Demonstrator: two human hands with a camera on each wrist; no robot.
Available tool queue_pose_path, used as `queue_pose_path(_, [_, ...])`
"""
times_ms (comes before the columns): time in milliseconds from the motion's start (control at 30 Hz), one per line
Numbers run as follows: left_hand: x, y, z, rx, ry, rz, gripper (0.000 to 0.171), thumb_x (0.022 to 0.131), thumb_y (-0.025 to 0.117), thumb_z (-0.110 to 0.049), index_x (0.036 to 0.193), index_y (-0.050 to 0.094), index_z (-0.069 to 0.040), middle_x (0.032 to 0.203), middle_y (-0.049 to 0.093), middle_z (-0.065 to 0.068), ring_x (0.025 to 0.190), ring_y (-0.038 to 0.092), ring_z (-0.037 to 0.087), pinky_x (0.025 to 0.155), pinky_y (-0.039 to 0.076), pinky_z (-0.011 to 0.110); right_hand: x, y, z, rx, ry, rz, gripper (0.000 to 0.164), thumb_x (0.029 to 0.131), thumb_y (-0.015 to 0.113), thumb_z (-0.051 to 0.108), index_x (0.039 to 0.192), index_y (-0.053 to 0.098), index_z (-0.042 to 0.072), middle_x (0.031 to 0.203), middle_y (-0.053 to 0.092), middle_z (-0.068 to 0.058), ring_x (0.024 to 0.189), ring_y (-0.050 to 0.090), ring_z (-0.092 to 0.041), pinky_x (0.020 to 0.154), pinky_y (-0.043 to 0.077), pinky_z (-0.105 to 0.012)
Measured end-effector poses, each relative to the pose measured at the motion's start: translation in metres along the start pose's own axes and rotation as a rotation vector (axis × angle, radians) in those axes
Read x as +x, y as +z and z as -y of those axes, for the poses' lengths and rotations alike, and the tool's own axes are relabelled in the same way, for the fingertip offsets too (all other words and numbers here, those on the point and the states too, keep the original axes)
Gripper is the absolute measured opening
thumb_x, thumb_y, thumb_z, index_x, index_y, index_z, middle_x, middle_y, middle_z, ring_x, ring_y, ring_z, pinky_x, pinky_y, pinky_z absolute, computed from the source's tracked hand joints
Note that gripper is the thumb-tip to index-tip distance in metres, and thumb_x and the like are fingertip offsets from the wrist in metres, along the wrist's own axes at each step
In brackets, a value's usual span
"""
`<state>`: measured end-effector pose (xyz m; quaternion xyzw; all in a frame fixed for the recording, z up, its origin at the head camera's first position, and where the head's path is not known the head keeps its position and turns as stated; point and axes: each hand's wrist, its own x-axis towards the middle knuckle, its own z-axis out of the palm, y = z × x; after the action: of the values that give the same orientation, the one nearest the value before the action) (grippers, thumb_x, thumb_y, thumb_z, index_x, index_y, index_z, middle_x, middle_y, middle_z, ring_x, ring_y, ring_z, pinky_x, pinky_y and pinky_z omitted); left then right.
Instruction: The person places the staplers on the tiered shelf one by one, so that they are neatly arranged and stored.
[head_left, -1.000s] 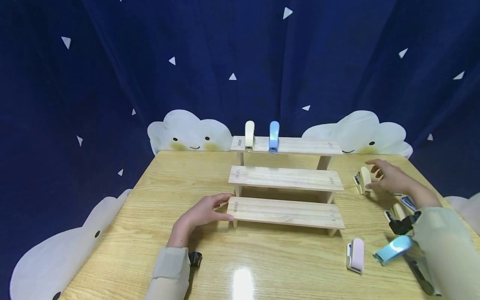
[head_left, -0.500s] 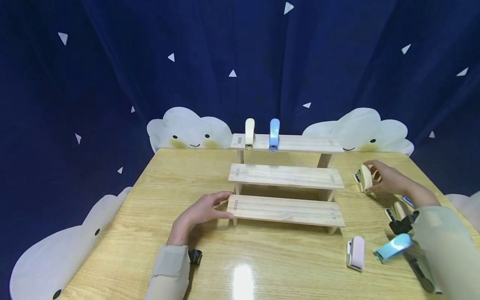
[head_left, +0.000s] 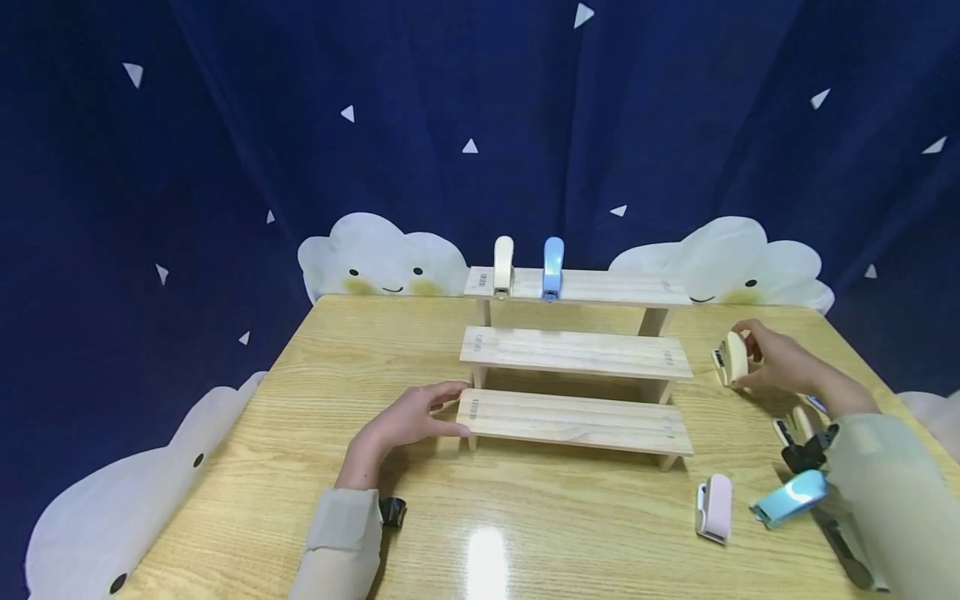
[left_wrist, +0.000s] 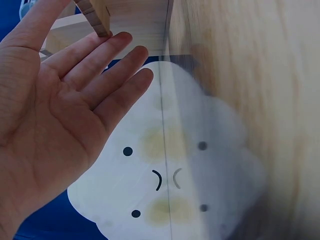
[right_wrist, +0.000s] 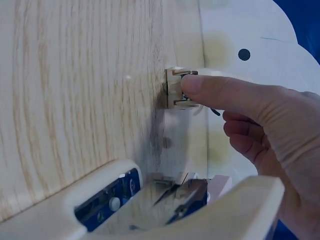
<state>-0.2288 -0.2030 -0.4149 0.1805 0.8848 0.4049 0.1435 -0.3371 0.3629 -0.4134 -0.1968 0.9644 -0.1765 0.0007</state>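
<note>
At the right of the table, my right hand (head_left: pixel 783 362) grips a cream stapler (head_left: pixel 737 358) between thumb and fingers. In the right wrist view the thumb presses one end of that stapler (right_wrist: pixel 175 92), while the other fingers curl behind. My left hand (head_left: pixel 408 417) rests at the left end of the lowest board (head_left: pixel 573 419) of a three-step wooden rack. Seen from the left wrist, its fingers (left_wrist: pixel 107 75) are nearly straight and the fingertips meet the board's edge (left_wrist: pixel 95 17). Another cream stapler (head_left: pixel 503 267) and a blue stapler (head_left: pixel 552 268) stand on the rack's top board (head_left: pixel 622 287).
Near my right forearm lie a pink stapler (head_left: pixel 717 507), a light blue stapler (head_left: pixel 791 497), a dark-and-grey stapler (head_left: pixel 847 554) and another cream one (right_wrist: pixel 110 185), large in the right wrist view. Behind the table hangs a dark blue curtain (head_left: pixel 412 75) with white clouds.
My right fingers have come in from just beside the cream stapler and now grip it. The left hand stays at the board's end. The head view has shifted slightly.
</note>
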Motion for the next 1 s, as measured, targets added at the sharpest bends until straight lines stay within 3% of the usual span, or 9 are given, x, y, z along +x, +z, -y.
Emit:
queue_pose_path(233, [0.000, 0.000, 0.000, 0.002, -0.008, -0.003, 0.078, 0.082, 0.078, -0.037, 0.148, 0.043, -0.013, 0.153, 0.044, 0.011, 0.142, 0.042, 0.034, 0.118, 0.038, 0.046, -0.005, -0.002, -0.002, -0.018, -0.035, -0.118, 0.085, 0.062, 0.092, 0.018, 0.125, 0.041, -0.005, 0.089, 0.058, -0.011, 0.075, 0.047, -0.009, 0.060, 0.039, -0.020])
queue_pose_path(500, [0.000, 0.000, 0.001, -0.010, -0.011, -0.003, 0.079, 0.082, 0.078, -0.038, 0.148, 0.043, -0.013, 0.153, 0.044, 0.011, 0.141, 0.042, 0.034, 0.118, 0.038, 0.047, -0.008, -0.014, 0.011, 0.034, -0.141, -0.287, 0.080, 0.059, 0.091, 0.006, 0.122, 0.043, -0.005, 0.084, 0.054, -0.009, 0.069, 0.042, 0.001, 0.054, 0.035, -0.016])
queue_pose_path(833, [0.000, 0.001, 0.001, -0.012, -0.006, 0.000, 0.080, 0.083, 0.078, -0.037, 0.149, 0.042, -0.011, 0.153, 0.044, 0.012, 0.141, 0.042, 0.036, 0.118, 0.038, 0.048, -0.011, -0.037, 0.038, 0.120, -0.027, -0.308, 0.086, 0.067, 0.090, 0.016, 0.132, 0.037, -0.002, 0.092, 0.048, -0.013, 0.073, 0.039, -0.003, 0.055, 0.032, -0.016])
queue_pose_path(1000, [-0.001, 0.001, 0.001, -0.015, -0.004, 0.001, 0.079, 0.083, 0.078, -0.036, 0.148, 0.042, -0.010, 0.153, 0.044, 0.012, 0.141, 0.042, 0.036, 0.118, 0.038, 0.048, -0.010, -0.049, 0.052, 0.183, -0.034, -0.359, 0.088, 0.066, 0.090, 0.007, 0.134, 0.036, -0.001, 0.095, 0.048, -0.013, 0.074, 0.040, -0.002, 0.057, 0.034, -0.012])
